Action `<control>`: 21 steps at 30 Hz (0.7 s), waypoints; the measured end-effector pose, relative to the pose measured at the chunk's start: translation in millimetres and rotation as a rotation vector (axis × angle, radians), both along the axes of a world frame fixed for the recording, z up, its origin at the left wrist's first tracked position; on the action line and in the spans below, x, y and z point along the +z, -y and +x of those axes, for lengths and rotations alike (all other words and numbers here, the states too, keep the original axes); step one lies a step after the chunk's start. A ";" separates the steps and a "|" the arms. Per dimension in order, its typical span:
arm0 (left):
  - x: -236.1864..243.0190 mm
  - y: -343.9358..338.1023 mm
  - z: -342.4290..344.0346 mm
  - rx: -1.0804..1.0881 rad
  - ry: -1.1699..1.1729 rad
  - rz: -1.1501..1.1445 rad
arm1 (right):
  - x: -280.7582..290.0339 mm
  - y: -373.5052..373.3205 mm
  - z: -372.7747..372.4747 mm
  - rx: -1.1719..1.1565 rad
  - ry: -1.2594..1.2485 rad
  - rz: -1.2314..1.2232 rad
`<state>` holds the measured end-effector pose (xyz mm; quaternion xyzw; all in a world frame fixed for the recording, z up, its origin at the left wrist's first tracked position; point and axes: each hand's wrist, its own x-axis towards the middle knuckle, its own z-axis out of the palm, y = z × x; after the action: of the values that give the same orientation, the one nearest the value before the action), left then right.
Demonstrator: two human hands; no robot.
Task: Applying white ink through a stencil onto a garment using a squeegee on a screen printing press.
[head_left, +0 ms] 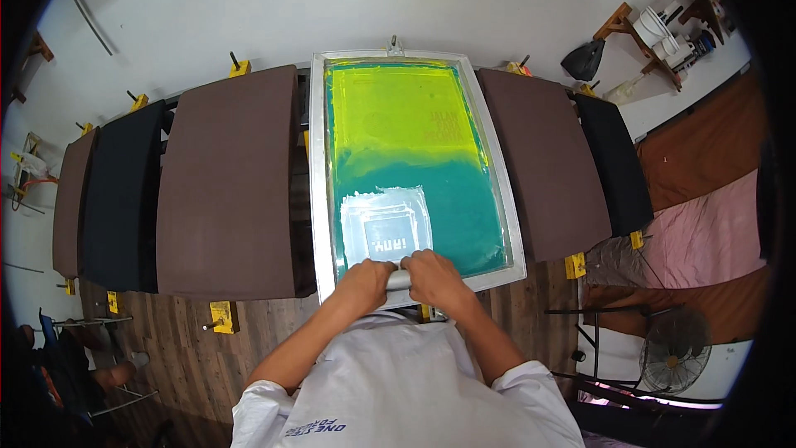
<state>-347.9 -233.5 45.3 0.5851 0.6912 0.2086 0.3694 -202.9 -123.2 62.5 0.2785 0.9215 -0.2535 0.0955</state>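
Note:
My left hand (pixel 367 282) and my right hand (pixel 436 280) are both closed around a squeegee with a pale grey handle (pixel 399 280), the left on its left part and the right on its right part. It sits at the near end of a screen-printing frame (pixel 320 174) with a silver metal rim. The mesh (pixel 398 108) is yellow-green at the far part and teal nearer me. Just beyond my hands, a square patch of white ink (pixel 385 220) covers a design with pale lettering. My hands hide much of the squeegee, and its blade edge does not show.
Brown fabric-covered boards (pixel 228 191) (pixel 543 166) flank the frame, with black ones (pixel 124 199) (pixel 613 162) farther out. Yellow clamps (pixel 222 317) stick out at their ends. A standing fan (pixel 676 353) and pink cloth (pixel 705 232) are at right; a metal rack (pixel 108 323) is at left.

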 end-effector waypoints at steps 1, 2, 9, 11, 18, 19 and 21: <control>5.0 -8.5 -9.1 -0.056 -0.002 -0.036 | 4.6 -9.9 -6.3 0.047 0.037 -0.047; 9.9 -16.2 -17.4 -0.110 -0.004 -0.071 | 7.7 -18.4 -11.7 0.096 0.075 -0.094; 0.7 -47.1 -38.4 0.179 -0.042 0.100 | -6.4 -56.7 -51.1 0.078 -0.012 0.046; -15.1 -31.0 -28.8 0.221 -0.034 0.212 | -24.0 -40.1 -45.2 0.093 -0.090 0.150; -15.2 32.3 25.7 0.144 -0.087 0.200 | -11.7 26.6 10.1 0.064 -0.118 0.145; -10.3 33.7 26.2 0.143 -0.069 0.214 | -4.6 25.6 11.7 0.083 -0.104 0.106; 3.0 24.3 19.5 0.140 0.013 0.126 | 8.0 20.4 8.9 0.096 -0.095 0.069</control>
<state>-328.3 -257.8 48.3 0.5562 0.7132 0.2810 0.3210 -194.0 -143.6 70.6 0.2247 0.9454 -0.2297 0.0539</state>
